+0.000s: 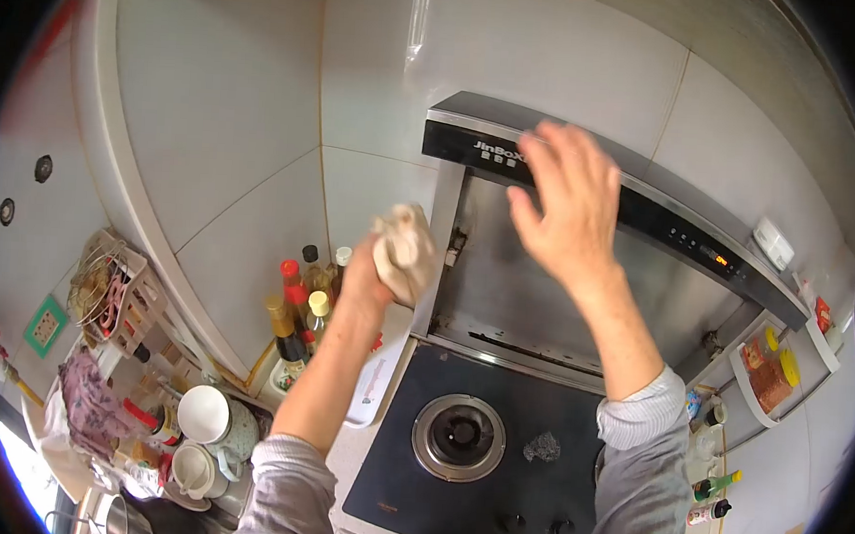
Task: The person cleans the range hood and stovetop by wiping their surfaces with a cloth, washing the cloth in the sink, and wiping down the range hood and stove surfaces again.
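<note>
My left hand (364, 275) is closed around a crumpled off-white cloth (408, 251), raised in front of the wall tiles left of the range hood. The cloth is slightly blurred. Fingers spread, my right hand (574, 205) is in front of the black front strip of the range hood (472, 146). It holds nothing, and I cannot tell whether it touches the hood. The hood has a steel back panel (514, 281) and a lit orange display. Beneath both arms lies a black gas cooktop (388, 458) with a round burner (458, 437).
Several sauce bottles (292, 332) stand in the left corner beside a white tray (375, 385). White cups (204, 415) and a utensil basket (121, 294) are farther left. A wall rack (755, 391) holds spice jars at right, with more bottles (716, 487) below. A white container (773, 244) sits on the hood.
</note>
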The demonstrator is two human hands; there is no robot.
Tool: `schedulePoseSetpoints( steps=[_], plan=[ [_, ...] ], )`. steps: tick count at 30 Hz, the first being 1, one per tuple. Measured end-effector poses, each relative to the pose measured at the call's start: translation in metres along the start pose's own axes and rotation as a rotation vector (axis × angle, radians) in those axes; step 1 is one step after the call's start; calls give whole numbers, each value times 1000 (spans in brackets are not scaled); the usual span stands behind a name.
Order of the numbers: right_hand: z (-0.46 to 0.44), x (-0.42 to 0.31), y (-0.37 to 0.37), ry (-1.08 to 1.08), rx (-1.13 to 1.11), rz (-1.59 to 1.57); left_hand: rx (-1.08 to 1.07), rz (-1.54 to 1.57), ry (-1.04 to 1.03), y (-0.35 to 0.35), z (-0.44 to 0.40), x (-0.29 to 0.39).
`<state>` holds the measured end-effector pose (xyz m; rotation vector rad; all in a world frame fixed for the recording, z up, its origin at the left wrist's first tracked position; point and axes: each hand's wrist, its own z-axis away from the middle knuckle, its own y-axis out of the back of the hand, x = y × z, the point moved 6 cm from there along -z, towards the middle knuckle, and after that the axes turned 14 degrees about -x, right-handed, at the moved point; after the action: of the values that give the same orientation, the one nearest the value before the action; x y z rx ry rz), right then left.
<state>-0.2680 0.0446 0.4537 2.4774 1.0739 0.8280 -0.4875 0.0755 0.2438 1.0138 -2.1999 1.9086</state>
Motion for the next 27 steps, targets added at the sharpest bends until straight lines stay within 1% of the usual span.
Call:
schedulePoseSetpoints(
  steps=[1, 2, 3, 4, 5, 7, 9, 11, 14, 17, 19, 20, 21, 22, 24, 26, 27],
  plan=[
    [-5, 13, -11, -52, -31, 24, -95, -65, -24, 8, -30, 20],
    [-7, 23, -23, -104, -63, 47, -11, -325, -259, 9, -47, 50],
    [-7, 26, -31, -107, -101, 69, 150, -399, -389, -30, -35, 72],
    [-6, 27, -37, -111, -139, 94, 127, -558, -516, -45, -49, 92],
    [-5, 29, -42, -114, -176, 120, 102, -713, -646, -61, -63, 108],
    [-6, 30, -50, -130, -163, 194, 46, -962, -939, -113, -69, 132],
    [-7, 32, -55, -161, -124, 232, -102, -1079, -1161, -149, -93, 143],
    [-8, 32, -58, -166, -78, 265, -257, -1314, -1299, -180, -133, 143],
    [-8, 33, -60, -164, -19, 284, -331, -1810, -1276, -201, -197, 112],
    [-6, 35, -63, -149, -11, 281, 13, -2093, -1498, -185, -203, 78],
    [-7, 34, -61, -160, -53, 272, -78, -2050, -1477, -159, -197, 62],
    [-6, 36, -64, -144, -15, 266, -121, -2038, -1463, -145, -192, 59],
    [-5, 36, -66, -151, -4, 269, -111, -2089, -1431, -119, -201, 49],
    [-5, 36, -66, -159, 9, 276, -237, -1778, -1316, -106, -172, 43],
    [-4, 35, -66, -164, 24, 285, -85, -1983, -1191, -54, -180, 14],
    [-4, 34, -66, -173, 24, 275, 44, -2065, -1050, -12, -154, -17],
    [-4, 34, -66, -172, 30, 281, 25, -2017, -1011, 18, -145, -32]
  ],
)
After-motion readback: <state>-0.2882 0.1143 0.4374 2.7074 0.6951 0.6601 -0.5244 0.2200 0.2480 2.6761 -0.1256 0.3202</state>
